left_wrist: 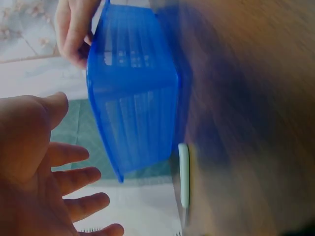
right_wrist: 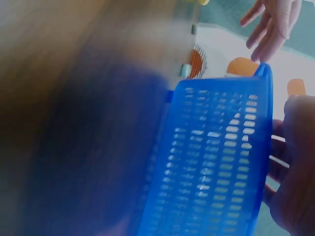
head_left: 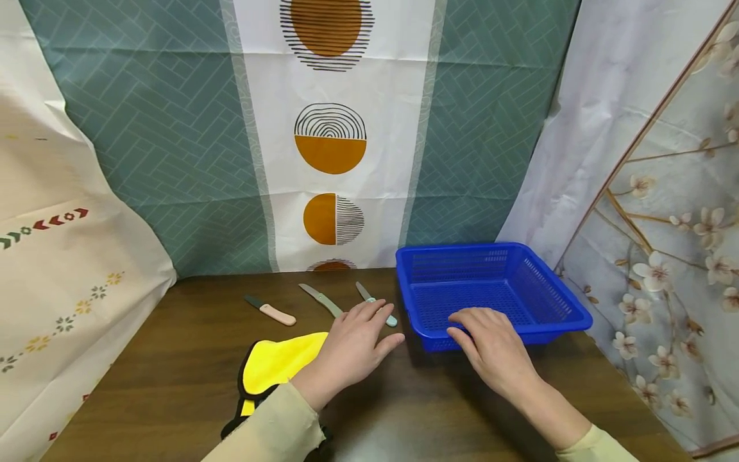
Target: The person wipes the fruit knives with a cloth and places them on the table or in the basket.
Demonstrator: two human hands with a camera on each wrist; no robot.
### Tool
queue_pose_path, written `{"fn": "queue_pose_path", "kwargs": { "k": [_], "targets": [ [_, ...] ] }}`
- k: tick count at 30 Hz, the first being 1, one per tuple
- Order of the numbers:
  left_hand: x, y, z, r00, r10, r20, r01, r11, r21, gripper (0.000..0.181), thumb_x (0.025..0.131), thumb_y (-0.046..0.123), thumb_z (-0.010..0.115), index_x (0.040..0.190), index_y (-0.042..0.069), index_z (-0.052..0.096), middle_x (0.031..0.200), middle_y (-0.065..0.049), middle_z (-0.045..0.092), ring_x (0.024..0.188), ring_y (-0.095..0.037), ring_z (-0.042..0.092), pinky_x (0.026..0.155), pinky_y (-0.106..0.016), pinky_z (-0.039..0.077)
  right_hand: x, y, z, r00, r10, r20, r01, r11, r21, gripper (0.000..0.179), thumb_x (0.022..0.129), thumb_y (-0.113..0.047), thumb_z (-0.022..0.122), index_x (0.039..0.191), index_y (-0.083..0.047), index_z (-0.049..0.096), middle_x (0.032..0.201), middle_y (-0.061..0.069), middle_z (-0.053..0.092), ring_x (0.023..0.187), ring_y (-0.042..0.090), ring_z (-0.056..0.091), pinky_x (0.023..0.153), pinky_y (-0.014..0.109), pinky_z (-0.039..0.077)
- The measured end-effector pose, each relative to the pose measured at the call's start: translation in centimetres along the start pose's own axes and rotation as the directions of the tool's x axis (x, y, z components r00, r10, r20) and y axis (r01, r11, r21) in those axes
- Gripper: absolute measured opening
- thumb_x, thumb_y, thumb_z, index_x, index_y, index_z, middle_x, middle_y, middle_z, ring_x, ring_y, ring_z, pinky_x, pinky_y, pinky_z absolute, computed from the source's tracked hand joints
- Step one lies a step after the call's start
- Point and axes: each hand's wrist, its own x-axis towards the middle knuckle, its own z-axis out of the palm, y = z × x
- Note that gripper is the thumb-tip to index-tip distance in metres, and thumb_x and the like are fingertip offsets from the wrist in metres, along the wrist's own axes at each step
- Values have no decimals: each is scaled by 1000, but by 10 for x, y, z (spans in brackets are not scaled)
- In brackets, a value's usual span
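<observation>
My left hand point(head_left: 353, 346) hovers over the table with its fingers spread, holding nothing. Beneath and beyond it lie a mint-handled knife point(head_left: 391, 319) and a green-handled knife point(head_left: 314, 294), both partly covered by the hand in the head view. Farther left is a knife with a pale pink handle point(head_left: 278, 314) and a dark blade. My right hand point(head_left: 495, 346) is at the front rim of a blue plastic basket point(head_left: 412, 292), its loosely bent fingers reaching over the rim. Whether they touch it, I cannot tell.
A yellow cloth-like item with black edging point(head_left: 283, 362) lies left of centre, partly under the left forearm. Patterned curtains point(head_left: 485, 128) hang behind the brown wooden table point(head_left: 173, 359) and at both sides. The basket stands at the table's back right.
</observation>
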Motion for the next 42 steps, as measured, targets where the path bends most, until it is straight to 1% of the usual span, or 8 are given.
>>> {"fn": "queue_pose_path", "kwargs": {
  "k": [8, 14, 18, 20, 23, 27, 32, 42],
  "targets": [
    [-17, -27, -13, 999, -46, -14, 46, 999, 11, 68, 110, 52, 63, 162, 10, 56, 165, -15, 52, 153, -44, 46, 117, -68, 42, 23, -20, 2, 997, -71, -39, 69, 996, -59, 46, 113, -44, 58, 130, -5, 75, 128, 12, 75, 124, 37, 67, 116, 58, 44],
    [-30, -43, -20, 996, -88, -23, 89, 995, 43, 68, 109, 51, 65, 162, 8, 56, 165, -16, 52, 152, -44, 47, 116, -68, 43, 39, -43, 9, 993, -116, -24, 114, 990, -79, 60, 116, -53, 47, 136, -3, 73, 134, 15, 73, 131, 40, 65, 122, 60, 40],
    [-37, -52, -23, 994, -107, -27, 109, 991, 76, 69, 108, 51, 66, 162, 9, 56, 164, -16, 53, 152, -44, 48, 115, -68, 43, 49, -58, 17, 990, -140, -4, 139, 986, -89, 67, 116, -57, 42, 140, -2, 71, 139, 18, 71, 136, 41, 63, 125, 58, 38],
    [-40, -55, -24, 993, -113, -25, 115, 989, 92, 68, 108, 50, 67, 161, 9, 56, 163, -17, 54, 152, -45, 48, 116, -69, 42, 53, -66, 21, 989, -150, 12, 151, 983, -102, 65, 115, -57, 46, 142, -2, 70, 142, 18, 70, 139, 41, 62, 126, 56, 37],
    [-46, -59, -25, 993, -118, -27, 121, 985, 125, 68, 108, 51, 68, 160, 9, 58, 162, -17, 55, 151, -46, 48, 116, -69, 42, 58, -79, 29, 985, -166, 41, 170, 978, -124, 59, 111, -51, 60, 144, -3, 69, 145, 18, 68, 141, 41, 60, 126, 56, 37],
    [-53, -63, -26, 992, -123, -31, 127, 978, 164, 68, 107, 52, 68, 159, 9, 59, 161, -18, 55, 150, -47, 49, 114, -69, 43, 63, -94, 42, 981, -170, 89, 183, 971, -155, 61, 104, -45, 74, 148, -3, 66, 147, 19, 66, 143, 41, 59, 123, 57, 41],
    [-61, -67, -24, 991, -133, -27, 136, 973, 186, 68, 107, 52, 68, 158, 9, 59, 160, -19, 56, 149, -48, 50, 112, -70, 45, 65, -107, 59, 980, -126, 154, 153, 972, -176, 65, 104, -46, 75, 150, -1, 64, 150, 20, 64, 143, 40, 59, 121, 55, 44],
    [-70, -74, -21, 987, -160, -22, 161, 966, 204, 67, 104, 51, 73, 155, 9, 62, 156, -20, 59, 146, -47, 52, 108, -71, 46, 75, -120, 89, 978, -46, 202, 93, 968, -231, 68, 101, -45, 79, 146, 4, 65, 144, 23, 67, 134, 40, 64, 116, 51, 50]
  ]
}}
